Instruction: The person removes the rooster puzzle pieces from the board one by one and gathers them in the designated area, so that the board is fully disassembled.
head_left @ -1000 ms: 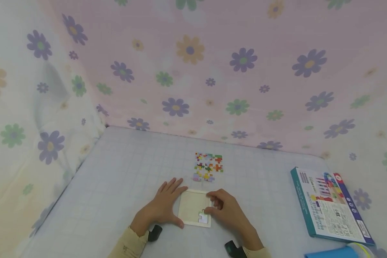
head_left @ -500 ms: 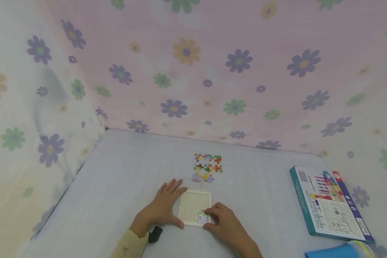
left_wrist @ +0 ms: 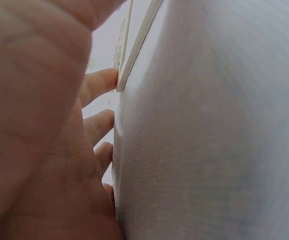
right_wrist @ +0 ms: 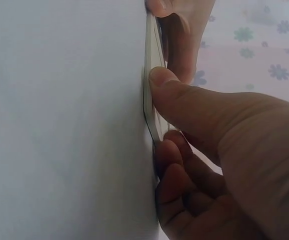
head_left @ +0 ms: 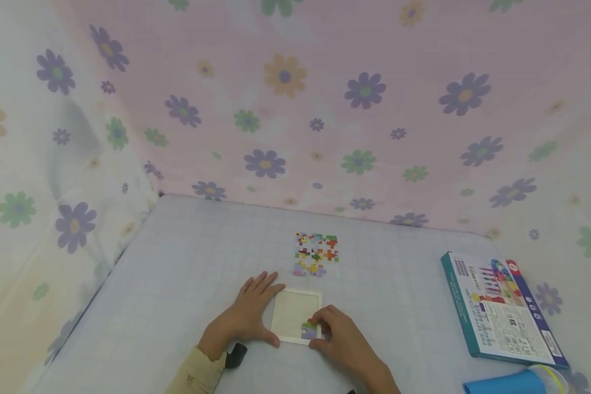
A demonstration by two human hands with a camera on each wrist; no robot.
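In the head view a pale puzzle tray (head_left: 289, 314) with a raised rim lies on the table. One puzzle piece (head_left: 308, 330), lilac and green, sits in its lower right corner. My left hand (head_left: 246, 314) is spread along the tray's left side, index finger and thumb touching it; the left wrist view shows a fingertip (left_wrist: 112, 77) against the rim. My right hand (head_left: 342, 336) holds the lower right corner with curled fingers. In the right wrist view its thumb (right_wrist: 164, 82) presses on the rim, and the fingers bend by the corner. The index finger partly covers the piece.
Several loose colourful puzzle pieces (head_left: 317, 254) lie in rows beyond the tray. A flat teal-edged box (head_left: 504, 309) is on the right, with a blue cylinder (head_left: 512, 383) nearer me. Flowered cloth (head_left: 285, 109) hangs behind the table.
My right hand has slid down from the tray's right edge to its lower right corner, with the thumb now on the near rim. The left hand stays in place.
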